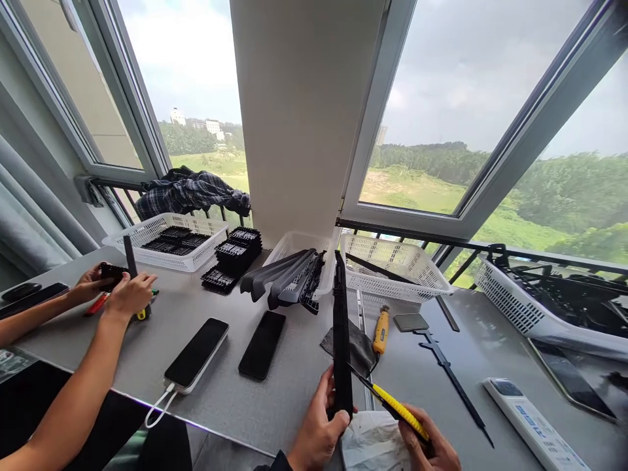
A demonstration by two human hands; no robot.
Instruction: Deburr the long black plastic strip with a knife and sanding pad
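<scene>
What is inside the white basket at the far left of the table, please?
Inside the white basket lie several flat black parts. Anything beneath them is covered, so I cannot tell.

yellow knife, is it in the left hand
No, the right hand holds the yellow knife, while the left hand holds a black strip.

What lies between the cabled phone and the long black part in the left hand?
A second phone, then an edge of dark cloth, both on the table, in the head view.
</scene>
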